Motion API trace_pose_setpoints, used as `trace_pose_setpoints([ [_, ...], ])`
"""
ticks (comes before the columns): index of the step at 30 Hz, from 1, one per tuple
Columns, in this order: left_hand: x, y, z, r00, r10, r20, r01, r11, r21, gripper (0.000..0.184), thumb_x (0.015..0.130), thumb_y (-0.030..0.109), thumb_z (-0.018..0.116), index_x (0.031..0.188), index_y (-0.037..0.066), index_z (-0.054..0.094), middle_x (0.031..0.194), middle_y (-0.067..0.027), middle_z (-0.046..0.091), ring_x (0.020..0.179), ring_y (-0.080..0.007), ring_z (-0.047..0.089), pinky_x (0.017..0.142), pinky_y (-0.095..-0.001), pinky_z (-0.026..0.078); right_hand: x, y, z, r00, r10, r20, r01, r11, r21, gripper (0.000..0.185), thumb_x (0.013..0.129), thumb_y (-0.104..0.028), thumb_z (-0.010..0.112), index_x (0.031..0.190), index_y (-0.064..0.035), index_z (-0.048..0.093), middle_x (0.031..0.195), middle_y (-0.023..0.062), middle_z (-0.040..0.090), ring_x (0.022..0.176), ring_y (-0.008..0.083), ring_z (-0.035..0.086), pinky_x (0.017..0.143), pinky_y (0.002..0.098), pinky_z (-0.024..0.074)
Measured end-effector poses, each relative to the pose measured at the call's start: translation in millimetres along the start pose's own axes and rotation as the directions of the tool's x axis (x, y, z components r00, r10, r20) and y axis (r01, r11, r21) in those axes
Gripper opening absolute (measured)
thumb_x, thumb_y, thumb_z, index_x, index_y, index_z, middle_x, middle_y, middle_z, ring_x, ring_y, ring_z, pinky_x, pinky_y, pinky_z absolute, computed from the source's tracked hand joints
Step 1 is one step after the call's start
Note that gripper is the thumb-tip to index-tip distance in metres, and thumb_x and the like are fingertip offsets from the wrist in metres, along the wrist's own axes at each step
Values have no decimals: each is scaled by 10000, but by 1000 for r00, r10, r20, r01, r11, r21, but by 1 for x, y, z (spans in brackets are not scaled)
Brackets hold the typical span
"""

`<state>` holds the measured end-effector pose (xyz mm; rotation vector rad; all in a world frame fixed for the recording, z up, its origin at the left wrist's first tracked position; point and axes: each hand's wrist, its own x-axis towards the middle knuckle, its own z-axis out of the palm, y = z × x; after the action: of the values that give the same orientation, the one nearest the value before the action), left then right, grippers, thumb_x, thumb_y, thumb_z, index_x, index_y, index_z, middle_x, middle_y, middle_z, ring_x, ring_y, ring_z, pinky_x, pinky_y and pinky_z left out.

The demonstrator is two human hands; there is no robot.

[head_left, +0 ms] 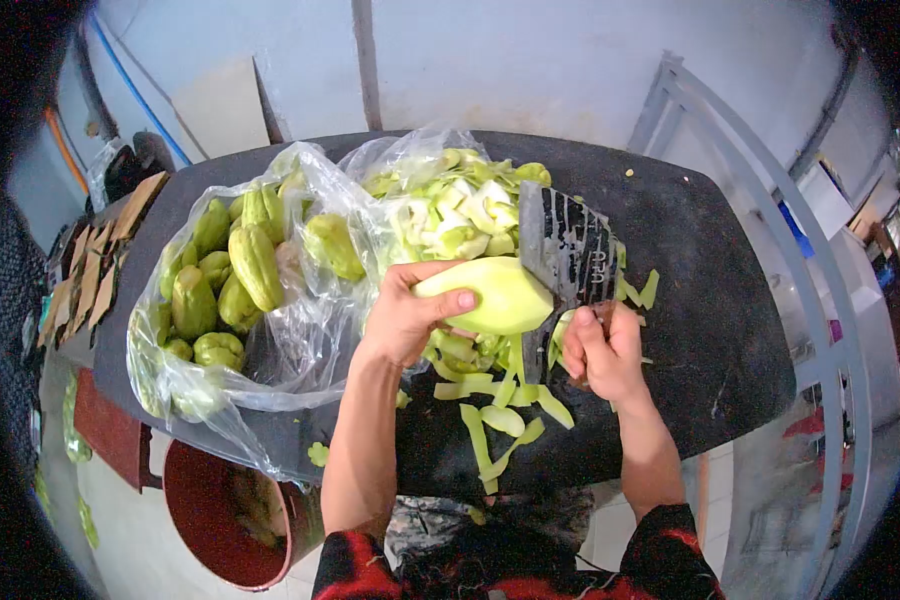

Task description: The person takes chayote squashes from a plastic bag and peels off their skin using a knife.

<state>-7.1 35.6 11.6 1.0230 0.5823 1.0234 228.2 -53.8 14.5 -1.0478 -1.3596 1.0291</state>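
My left hand (406, 318) is closed around a pale green peeled chayote (500, 297), thumb on its near side. The fingers of my right hand (608, 350) wrap the handle of a cleaver (573, 245). Its broad dark blade, wet and streaked, stands at the right end of the chayote; I cannot tell whether the edge touches it. Below lie long strips of peel (477, 435) on the dark table (710, 350). Behind my left hand, a clear plastic bag (305, 345) holds several unpeeled chayotes (255, 265). Beyond the held chayote is a heap of pale cut pieces (460, 220).
A reddish-brown bucket (183, 520) stands on the floor below the table's front left edge. Flattened cardboard (98, 265) leans at the left. A grey metal railing (800, 230) runs along the right side, and a pale wall (510, 70) rises behind the table.
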Motion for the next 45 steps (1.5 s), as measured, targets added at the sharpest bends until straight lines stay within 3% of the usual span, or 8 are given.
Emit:
trace_pose_setpoints([
  [2, 4, -12, 2, 993, 117, -19, -116, 993, 19, 498, 687, 106, 855, 1115, -63, 664, 972, -131, 715, 829, -198, 691, 718, -349, 597, 1, 3, 2, 999, 14, -32, -12, 999, 43, 438, 1022, -314, 487, 682, -43, 429, 543, 13, 444, 418, 97, 441, 389, 255, 367],
  [7, 3, -30, 15, 999, 33, -22, -37, 973, -226, 493, 671, 80, 859, 1105, -63, 672, 993, -124, 715, 851, -185, 686, 773, -324, 567, 3, 9, 7, 989, 41, -141, -16, 985, 173, 405, 1012, -292, 510, 681, -74, 428, 512, -25, 439, 408, 83, 432, 381, 258, 352],
  [15, -3, -26, 13, 980, 191, -51, -196, 974, -117, 506, 623, 18, 862, 1086, -73, 678, 982, -127, 720, 856, -177, 686, 829, -333, 552, 0, 12, 10, 996, -49, -77, 47, 999, -20, 534, 1021, -355, 473, 585, -50, 421, 482, 11, 432, 397, 105, 439, 383, 258, 353],
  [21, -8, -14, 11, 988, 148, -48, -142, 983, 113, 525, 608, 10, 869, 1088, -77, 675, 985, -132, 720, 857, -167, 683, 833, -316, 549, 3, 15, 4, 999, -41, 11, 42, 989, -139, 505, 1026, -323, 462, 602, -51, 431, 492, 4, 438, 401, 98, 437, 384, 262, 360],
  [25, -4, -32, 18, 981, 165, -99, -178, 976, -128, 524, 613, 12, 870, 1090, -79, 672, 980, -129, 720, 858, -166, 682, 828, -312, 550, 0, 18, 15, 998, 23, -52, -20, 998, 60, 489, 1029, -299, 455, 608, -51, 440, 497, 2, 446, 412, 96, 442, 388, 263, 361],
  [30, -7, -22, 13, 990, 135, -39, -129, 982, 134, 508, 629, 14, 863, 1090, -82, 671, 980, -122, 718, 857, -159, 673, 828, -305, 541, 2, 18, 3, 997, 21, 80, -20, 1000, -17, 507, 1020, -363, 473, 638, -33, 429, 508, 14, 442, 416, 106, 446, 395, 263, 366],
  [33, -5, -36, 20, 972, 211, -99, -223, 966, -130, 503, 637, 27, 867, 1089, -81, 673, 978, -119, 718, 863, -157, 674, 833, -300, 536, 1, 25, 10, 999, -42, 26, 39, 996, 80, 512, 1005, -406, 492, 660, -32, 428, 517, 18, 443, 421, 109, 451, 394, 265, 365],
  [45, -11, -12, 15, 991, 74, 113, -113, 910, 398, 513, 714, 173, 851, 1134, -54, 664, 981, -79, 707, 868, -130, 644, 792, -278, 522, 8, 9, -2, 994, -49, 98, 60, 991, -115, 380, 782, -250, 829, 652, -63, 524, 539, -26, 527, 404, 80, 475, 400, 260, 390],
])
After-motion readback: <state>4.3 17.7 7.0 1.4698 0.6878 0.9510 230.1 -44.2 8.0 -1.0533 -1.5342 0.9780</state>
